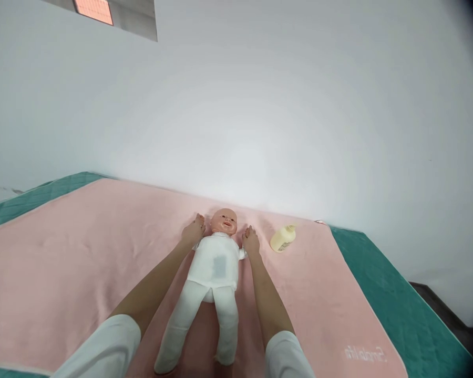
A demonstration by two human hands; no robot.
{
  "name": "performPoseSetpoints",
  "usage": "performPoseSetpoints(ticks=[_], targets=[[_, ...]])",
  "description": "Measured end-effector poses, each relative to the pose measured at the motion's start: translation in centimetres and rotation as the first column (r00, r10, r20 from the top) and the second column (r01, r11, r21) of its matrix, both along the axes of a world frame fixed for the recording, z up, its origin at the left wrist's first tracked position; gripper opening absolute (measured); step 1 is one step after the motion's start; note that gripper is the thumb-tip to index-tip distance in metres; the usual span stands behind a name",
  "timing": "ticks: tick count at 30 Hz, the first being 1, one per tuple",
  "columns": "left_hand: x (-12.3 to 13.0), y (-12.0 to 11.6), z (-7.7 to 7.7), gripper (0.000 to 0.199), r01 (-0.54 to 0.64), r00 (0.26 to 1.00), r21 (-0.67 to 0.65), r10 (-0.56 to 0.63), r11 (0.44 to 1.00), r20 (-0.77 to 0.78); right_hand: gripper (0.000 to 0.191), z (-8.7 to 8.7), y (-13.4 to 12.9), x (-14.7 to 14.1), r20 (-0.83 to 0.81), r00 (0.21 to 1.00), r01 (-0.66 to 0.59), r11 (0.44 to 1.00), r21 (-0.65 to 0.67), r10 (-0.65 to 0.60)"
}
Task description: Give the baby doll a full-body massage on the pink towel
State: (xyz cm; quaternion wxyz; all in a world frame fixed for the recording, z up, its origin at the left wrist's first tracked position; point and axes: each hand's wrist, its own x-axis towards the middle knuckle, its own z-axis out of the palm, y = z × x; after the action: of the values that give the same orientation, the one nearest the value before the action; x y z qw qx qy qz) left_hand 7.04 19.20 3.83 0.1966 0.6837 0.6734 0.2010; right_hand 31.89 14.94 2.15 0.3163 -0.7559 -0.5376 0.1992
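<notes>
A baby doll [216, 261] in a white top and white trousers lies on its back on a pink blanket [142, 210], its head toward the wall. Beside the doll's head on the left, my left hand [194, 230] is closed around one of the doll's hands. On the other side, my right hand [251, 241] wraps around the doll's other hand. Both doll arms are bent up beside its head. To the right of my right hand, a pale yellow pump bottle [283, 239] lies tilted on the blanket.
The pink blanket covers a green quilted mattress [382, 283], which shows at the left and right. A white wall [260, 115] rises right behind the bed. Something dark [445, 310] stands beyond the bed's right edge.
</notes>
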Motion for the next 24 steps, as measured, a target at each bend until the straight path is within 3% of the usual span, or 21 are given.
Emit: performPoseSetpoints(ticks=[6, 12, 16, 20, 24], targets=[[-0.7, -1.1, 1.7, 0.064, -0.078, 0.991, 0.087, 0.068, 0.993, 0.115, 0.058, 0.7, -1.3, 0.2, -0.124, 0.992, 0.031, 0.99, 0.136, -0.014], [-2.2, -3.5, 5.8, 0.065, -0.237, 0.908, 0.22, 0.135, 0.946, 0.398, 0.058, 4.0, -3.8, 0.3, -0.224, 0.974, 0.093, 0.936, 0.339, -0.016], [-3.3, -5.9, 7.7, 0.047, -0.256, 0.922, 0.274, 0.149, 0.927, 0.358, 0.06, 6.1, -6.7, 0.3, -0.32, 0.946, 0.101, 0.891, 0.443, 0.052], [-4.5, -9.2, 7.8, 0.036, -0.238, 0.946, 0.324, 0.144, 0.915, 0.29, 0.055, 6.5, -10.4, 0.1, -0.312, 0.948, 0.087, 0.888, 0.452, 0.066], [-5.5, -13.0, 6.4, 0.035, -0.264, 0.947, 0.304, 0.185, 0.915, 0.263, 0.049, 5.1, -14.3, -0.3, -0.301, 0.954, 0.108, 0.908, 0.406, 0.021]])
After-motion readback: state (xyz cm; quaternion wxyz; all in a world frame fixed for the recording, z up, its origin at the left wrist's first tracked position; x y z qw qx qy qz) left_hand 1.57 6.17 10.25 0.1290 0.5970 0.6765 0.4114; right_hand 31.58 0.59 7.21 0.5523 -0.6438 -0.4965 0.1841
